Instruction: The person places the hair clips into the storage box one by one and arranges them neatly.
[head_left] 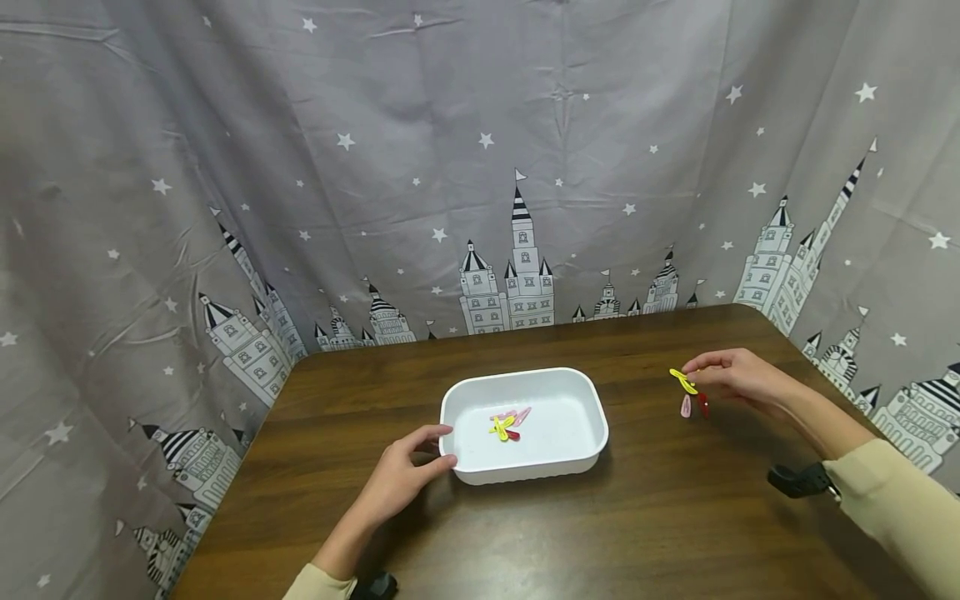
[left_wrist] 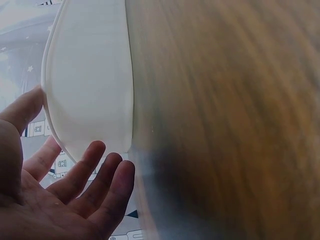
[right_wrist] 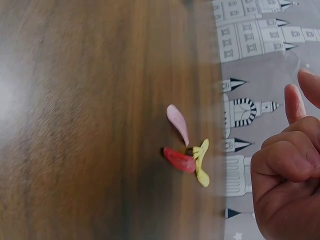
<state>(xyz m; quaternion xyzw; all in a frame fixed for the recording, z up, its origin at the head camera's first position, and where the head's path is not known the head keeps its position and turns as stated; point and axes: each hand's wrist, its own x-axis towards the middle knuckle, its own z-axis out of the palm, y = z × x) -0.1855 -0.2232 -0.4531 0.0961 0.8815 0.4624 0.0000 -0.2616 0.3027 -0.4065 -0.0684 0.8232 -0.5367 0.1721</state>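
Note:
My left hand point(head_left: 405, 471) rests at the left end of a white plastic tray point(head_left: 590, 408), its thumb and index fingertips on the rim. In the left wrist view, the other fingers of that hand point(left_wrist: 75, 190) spread loosely beside the outer wall. Several hair clips point(head_left: 504, 427) in pink, yellow and red lie together inside the tray. Over at the right, my right hand point(head_left: 738, 377) hovers with bent fingers by the yellow hair clip point(right_wrist: 202, 167). Beside that clip lie a red hair clip point(right_wrist: 179, 160) and a pink hair clip point(right_wrist: 177, 122).
Everything stands on a dark brown wooden table point(head_left: 360, 400). A grey curtain point(head_left: 420, 125) with stars and castles hangs behind it and along both sides. A black wrist strap device point(head_left: 798, 481) sits at the right sleeve.

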